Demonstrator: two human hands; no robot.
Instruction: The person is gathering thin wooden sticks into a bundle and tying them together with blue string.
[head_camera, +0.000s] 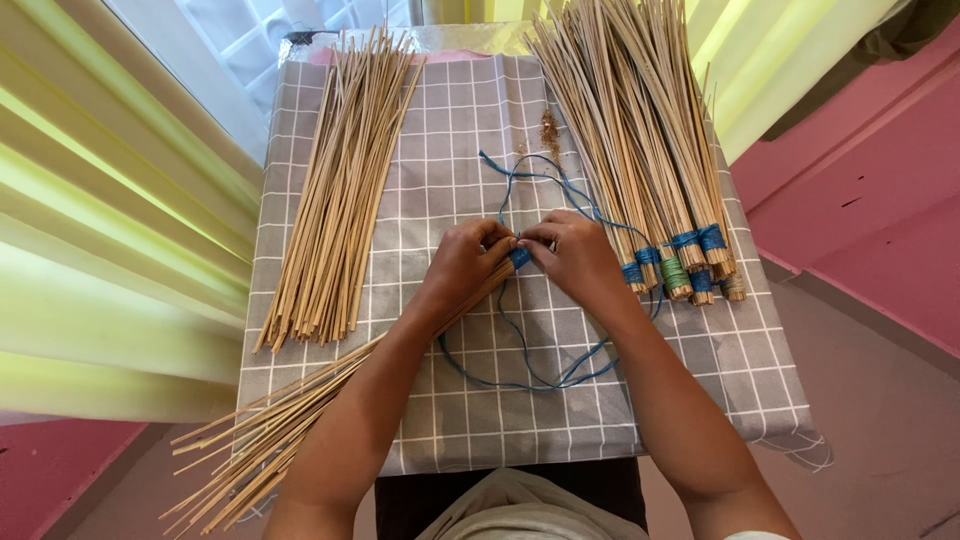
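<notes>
Mid-table on the grey checked cloth (450, 160): left hand (462, 262) and right hand (572, 256) meet, fingertips of both pinching blue string (530, 375) wound round the butt of one stick bundle (290, 425), which slants off the near-left edge. Six or so tied bundles (660, 150) lie at right. A loose pile of sticks (340, 190) at left is not yet bound, so judged partway.

Tan stick bundle (300, 415) lying diagonal, blue string (520, 257) apparently wrapping its end
</notes>
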